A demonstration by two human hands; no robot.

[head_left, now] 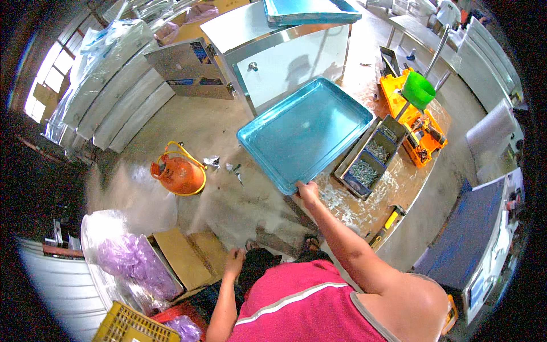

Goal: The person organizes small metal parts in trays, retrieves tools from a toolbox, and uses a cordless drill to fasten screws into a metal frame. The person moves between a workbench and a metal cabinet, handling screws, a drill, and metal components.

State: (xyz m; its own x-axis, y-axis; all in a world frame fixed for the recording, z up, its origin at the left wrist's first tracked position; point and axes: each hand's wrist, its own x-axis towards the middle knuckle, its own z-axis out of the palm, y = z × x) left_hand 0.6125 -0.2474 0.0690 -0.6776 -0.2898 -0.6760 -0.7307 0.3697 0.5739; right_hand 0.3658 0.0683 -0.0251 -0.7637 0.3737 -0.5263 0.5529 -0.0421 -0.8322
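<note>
Here's the blue tray [305, 137], just left of the parts bin [354, 184] on the desk [407, 183], my right hand [309, 194] clamped on its near corner. My left hand [234, 264] hangs well left of the bin; can't tell whether it grips anything. Right of the bin, an open orange case [393, 91]; nearer me than the bin, a hammer [389, 220]; far left of it, a gas cylinder [178, 174].

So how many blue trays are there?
At least 2: the big tray held at its corner by the right hand, and the top tray on the silver cabinet. More may be hidden in a stack under that one.
</note>
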